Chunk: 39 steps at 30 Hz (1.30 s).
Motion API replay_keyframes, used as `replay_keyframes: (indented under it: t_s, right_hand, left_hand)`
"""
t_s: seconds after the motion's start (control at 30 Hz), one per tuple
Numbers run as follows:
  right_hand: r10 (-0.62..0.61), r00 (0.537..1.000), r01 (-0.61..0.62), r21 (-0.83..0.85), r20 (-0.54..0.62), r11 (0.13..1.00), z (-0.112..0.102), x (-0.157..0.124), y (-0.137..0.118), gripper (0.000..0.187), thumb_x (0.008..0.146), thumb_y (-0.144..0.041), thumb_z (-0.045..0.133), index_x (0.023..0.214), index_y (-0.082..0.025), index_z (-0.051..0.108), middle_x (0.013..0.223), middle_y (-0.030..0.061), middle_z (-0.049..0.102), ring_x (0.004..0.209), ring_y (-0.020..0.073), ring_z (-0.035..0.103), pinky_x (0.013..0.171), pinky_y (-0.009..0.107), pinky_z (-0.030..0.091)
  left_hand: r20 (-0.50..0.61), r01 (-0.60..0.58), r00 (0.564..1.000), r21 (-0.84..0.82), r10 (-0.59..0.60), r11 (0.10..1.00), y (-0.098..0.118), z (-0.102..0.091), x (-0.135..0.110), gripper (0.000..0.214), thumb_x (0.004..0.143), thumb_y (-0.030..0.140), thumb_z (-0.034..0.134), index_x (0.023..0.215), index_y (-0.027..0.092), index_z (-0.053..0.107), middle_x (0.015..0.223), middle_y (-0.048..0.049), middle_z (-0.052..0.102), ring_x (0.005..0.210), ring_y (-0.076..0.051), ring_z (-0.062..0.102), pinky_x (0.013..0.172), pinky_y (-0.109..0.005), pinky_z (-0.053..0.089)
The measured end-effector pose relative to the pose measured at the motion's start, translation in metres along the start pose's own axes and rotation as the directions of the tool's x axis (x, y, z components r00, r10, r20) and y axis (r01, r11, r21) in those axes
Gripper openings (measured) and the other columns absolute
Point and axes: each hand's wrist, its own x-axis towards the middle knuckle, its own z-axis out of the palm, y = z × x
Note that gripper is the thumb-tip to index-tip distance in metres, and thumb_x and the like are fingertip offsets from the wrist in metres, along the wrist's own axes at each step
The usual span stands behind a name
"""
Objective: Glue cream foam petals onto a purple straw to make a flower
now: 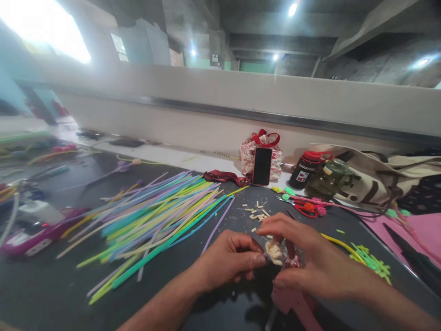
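Observation:
My left hand [237, 257] pinches a small cream, ruffled flower-like piece [274, 252] at its left edge, thumb against forefinger. From the right, my right hand [310, 257] curls around the same piece, its fingers over the top and its thumb lower down. Between the right thumb and fingers shows something reddish and shiny, mostly hidden. Below that hand is a pink tool-like object [292, 301], partly covered, so its kind is unclear. Short cream sticks [260, 215] lie scattered just beyond my hands.
Many coloured fuzzy stems [161, 220] spread over the dark table to the left. A phone [262, 166] leans on a patterned bag [246, 154]. Two bottles, one dark with a red lid [305, 170], red-handled scissors [305, 210] and green fuzzy pieces [372, 262] are at right.

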Motion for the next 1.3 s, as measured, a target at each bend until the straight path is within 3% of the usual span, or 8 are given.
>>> replay_keyframes:
  t_s: [0.2, 0.37, 0.63, 0.97, 1.03, 1.2, 1.3]
  right_hand:
    - [-0.022, 0.999, 0.023, 0.025, -0.031, 0.999, 0.002, 0.001, 0.0, 0.053, 0.059, 0.002, 0.063, 0.102, -0.027, 0.055, 0.092, -0.0043, 0.055, 0.076, 0.0102, 0.052, 0.066, 0.02, 0.04]
    - [-0.074, 0.997, 0.075, 0.033, -0.035, 0.997, 0.004, 0.001, 0.004, 0.048, 0.062, 0.002, 0.063, 0.101, -0.025, 0.055, 0.095, -0.0023, 0.055, 0.082, 0.0111, 0.052, 0.069, 0.021, 0.039]
    - [-0.091, 0.995, 0.094, 0.063, -0.051, 0.994, 0.004, 0.004, 0.004, 0.032, 0.068, 0.001, 0.059, 0.091, -0.02, 0.057, 0.087, -0.0005, 0.053, 0.071, 0.0093, 0.05, 0.061, 0.02, 0.04]
    - [-0.12, 0.99, 0.124, 0.038, -0.078, 0.992, 0.005, 0.006, 0.006, 0.026, 0.071, -0.002, 0.059, 0.089, -0.021, 0.056, 0.083, -0.0012, 0.053, 0.072, 0.0097, 0.05, 0.063, 0.021, 0.04]
    - [-0.115, 0.991, 0.117, 0.028, -0.067, 0.993, 0.005, 0.006, 0.004, 0.03, 0.07, -0.002, 0.06, 0.092, -0.022, 0.055, 0.084, -0.0019, 0.053, 0.073, 0.0098, 0.05, 0.064, 0.021, 0.04]
    - [-0.009, 0.998, 0.005, -0.049, -0.065, 0.999, 0.002, 0.0, 0.002, 0.072, 0.058, -0.003, 0.068, 0.119, -0.03, 0.041, 0.113, -0.0003, 0.048, 0.077, 0.0109, 0.052, 0.065, 0.022, 0.044]
    - [-0.02, 0.984, 0.003, -0.091, -0.179, 0.996, 0.0, -0.004, 0.007, 0.062, 0.064, -0.007, 0.065, 0.116, -0.032, 0.042, 0.114, -0.0001, 0.046, 0.075, 0.011, 0.052, 0.065, 0.023, 0.045]
  left_hand:
    - [0.016, -0.02, 1.0, 0.024, 0.02, 1.0, 0.0, 0.001, 0.0, 0.023, 0.071, 0.037, 0.062, 0.071, 0.014, 0.064, 0.045, 0.0058, 0.05, 0.034, -0.002, 0.035, 0.037, -0.015, 0.025]
    - [0.039, -0.033, 0.999, 0.021, 0.032, 0.999, -0.003, -0.001, 0.001, 0.026, 0.069, 0.039, 0.062, 0.073, 0.013, 0.064, 0.046, 0.0055, 0.051, 0.034, -0.003, 0.036, 0.037, -0.015, 0.025]
    - [-0.007, 0.019, 1.0, 0.034, -0.019, 0.999, -0.001, 0.0, 0.001, 0.025, 0.068, 0.038, 0.063, 0.072, 0.013, 0.063, 0.045, 0.0062, 0.049, 0.035, -0.003, 0.036, 0.036, -0.016, 0.024]
    - [-0.026, 0.024, 0.999, -0.018, -0.025, 1.0, -0.003, 0.0, 0.001, 0.021, 0.068, 0.034, 0.063, 0.071, 0.014, 0.061, 0.044, 0.0061, 0.05, 0.033, -0.002, 0.035, 0.034, -0.014, 0.024]
    - [-0.016, 0.03, 0.999, -0.044, -0.031, 0.999, -0.002, 0.0, 0.001, 0.021, 0.068, 0.035, 0.063, 0.071, 0.014, 0.061, 0.044, 0.0063, 0.051, 0.032, -0.002, 0.035, 0.033, -0.014, 0.023]
    - [-0.022, 0.046, 0.999, -0.159, -0.05, 0.986, -0.001, -0.001, 0.001, 0.025, 0.066, 0.039, 0.065, 0.067, 0.015, 0.058, 0.041, 0.0066, 0.05, 0.03, -0.003, 0.034, 0.031, -0.014, 0.022]
    - [-0.054, 0.056, 0.996, -0.212, -0.069, 0.976, -0.002, -0.001, 0.003, 0.026, 0.065, 0.04, 0.065, 0.067, 0.015, 0.057, 0.041, 0.0066, 0.05, 0.029, -0.002, 0.034, 0.03, -0.014, 0.02]
